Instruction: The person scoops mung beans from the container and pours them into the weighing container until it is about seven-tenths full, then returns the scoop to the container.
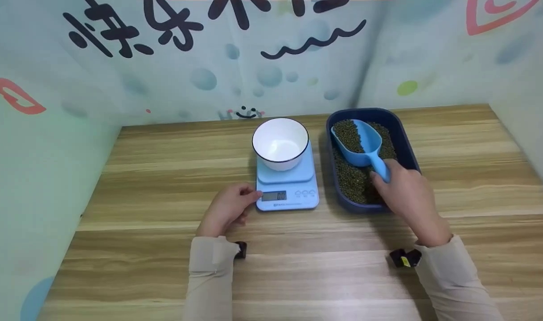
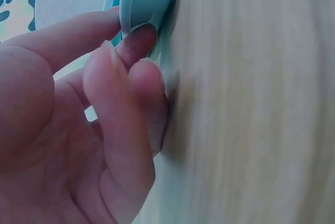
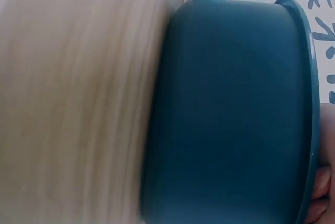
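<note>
Pinching the near left corner of a blue scale (image 1: 285,177), the left hand (image 1: 229,207) was low on the left, while the right hand (image 1: 407,189) grasped a blue scoop (image 1: 370,137) by its handle. At the scale's near end, the display (image 1: 274,196) seemed to read zero. Just to the right on the wooden desk (image 1: 325,267) stood a navy tub (image 3: 235,109) of small dark green beans (image 1: 351,183); the scoop lay within its rim, loaded on its left side, though whether it touched the beans beneath could not be told. Farther back, a white bowl (image 1: 280,140) sat on the scale's far part, and beyond the desk rose a printed backdrop (image 1: 164,89).

A quick tilt of the right hand would likely spill beans over the scoop's left lip. Pressure from the left hand could skew the reading, and a tug there might shift the bowl. Its base looked narrower than its mouth, so a knock from the scoop could probably tip it.
</note>
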### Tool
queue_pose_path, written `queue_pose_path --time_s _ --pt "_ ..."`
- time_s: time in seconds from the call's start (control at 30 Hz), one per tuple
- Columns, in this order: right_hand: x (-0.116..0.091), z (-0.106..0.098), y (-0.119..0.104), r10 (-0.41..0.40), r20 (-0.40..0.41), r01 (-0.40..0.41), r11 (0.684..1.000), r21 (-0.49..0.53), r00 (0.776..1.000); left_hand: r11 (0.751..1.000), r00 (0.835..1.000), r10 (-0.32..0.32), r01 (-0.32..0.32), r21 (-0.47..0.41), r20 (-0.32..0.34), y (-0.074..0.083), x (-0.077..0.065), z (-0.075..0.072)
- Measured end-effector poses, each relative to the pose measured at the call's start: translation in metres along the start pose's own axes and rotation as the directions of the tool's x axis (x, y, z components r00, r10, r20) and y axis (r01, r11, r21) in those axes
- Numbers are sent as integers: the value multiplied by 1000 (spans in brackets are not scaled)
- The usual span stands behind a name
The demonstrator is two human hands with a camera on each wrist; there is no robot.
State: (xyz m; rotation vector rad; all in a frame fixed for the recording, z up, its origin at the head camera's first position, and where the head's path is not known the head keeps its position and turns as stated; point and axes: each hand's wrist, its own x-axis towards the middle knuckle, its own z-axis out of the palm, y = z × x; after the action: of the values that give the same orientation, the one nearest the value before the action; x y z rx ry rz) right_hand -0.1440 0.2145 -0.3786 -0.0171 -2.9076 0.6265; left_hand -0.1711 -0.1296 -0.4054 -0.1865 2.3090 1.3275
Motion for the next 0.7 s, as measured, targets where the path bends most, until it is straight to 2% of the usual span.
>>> queue_pose_path --time_s 0.2,0.47,0.7 --pt "-1 -1 -1 15 14 -15 1000 -1 1000 1000 1000 2 -2 21 6 0 -1 -1" --pt "0 -4 1 -4 45 4 1000 11 999 999 1000 -29 29 27 -3 6 -1 -2" --pt "1 -4 2 -2 85 -1 999 40 996 1000 1000 -12 12 7 -10 -1 1 0"
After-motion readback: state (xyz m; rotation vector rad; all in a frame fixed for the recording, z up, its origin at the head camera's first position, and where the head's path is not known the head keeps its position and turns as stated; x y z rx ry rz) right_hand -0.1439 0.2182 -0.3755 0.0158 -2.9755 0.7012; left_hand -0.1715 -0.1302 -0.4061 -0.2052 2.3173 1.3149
